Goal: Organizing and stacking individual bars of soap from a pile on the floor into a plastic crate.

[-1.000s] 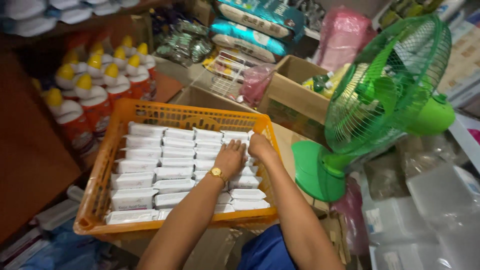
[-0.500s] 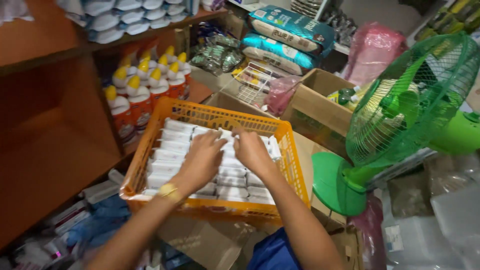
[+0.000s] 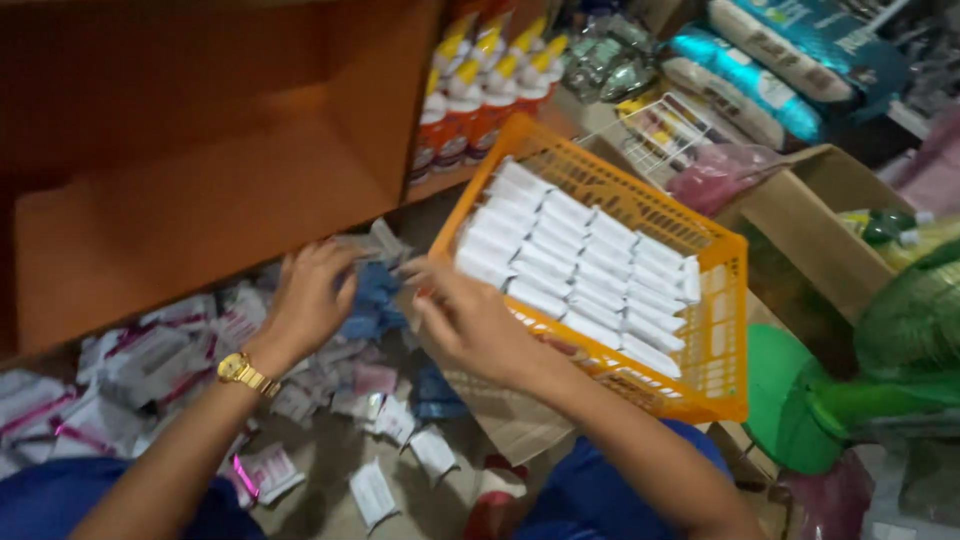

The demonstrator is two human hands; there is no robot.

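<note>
Packets (image 3: 365, 245), small and pale, lay at the shelf's lower edge, at ten o'clock from the orange basket (image 3: 720, 310). Half a second before, both hands had rested on the white tubes (image 3: 575, 265) inside it; now they had moved off to its left. Left hand (image 3: 305, 300), watch on its wrist, pinched a packet; right hand (image 3: 465, 320) curled, its grip unclear.

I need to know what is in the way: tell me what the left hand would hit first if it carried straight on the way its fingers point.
The left hand points up and right. First in line is probably the small clear packet at its fingertips; whether they already touch is unclear.
</note>
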